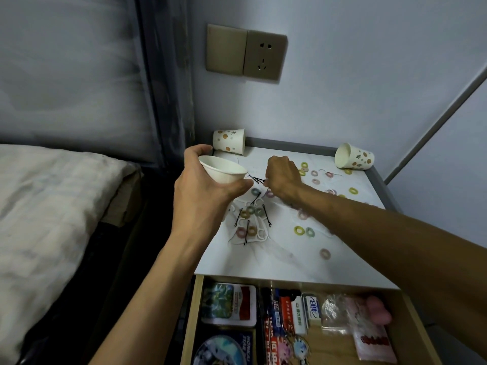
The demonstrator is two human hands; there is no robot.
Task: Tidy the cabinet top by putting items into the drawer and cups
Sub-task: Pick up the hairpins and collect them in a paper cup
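My left hand [208,185] grips a white paper cup [222,172] tilted over the cabinet top [290,248]. My right hand [282,177] pinches a bunch of black hairpins [257,179] just beside the cup's rim. More hairpins [266,216] and several small coloured hair rings [299,229] lie scattered on the white top. A dotted cup [228,140] lies on its side at the back left, and another dotted cup [354,159] lies at the back right. The drawer [411,306] below is pulled open.
The drawer holds tins [228,304], packets and a plastic bag [342,312]. A bed [52,206] stands to the left with a dark gap between. A wall socket [246,52] is above the cabinet. A grey raised rim [382,185] edges the top.
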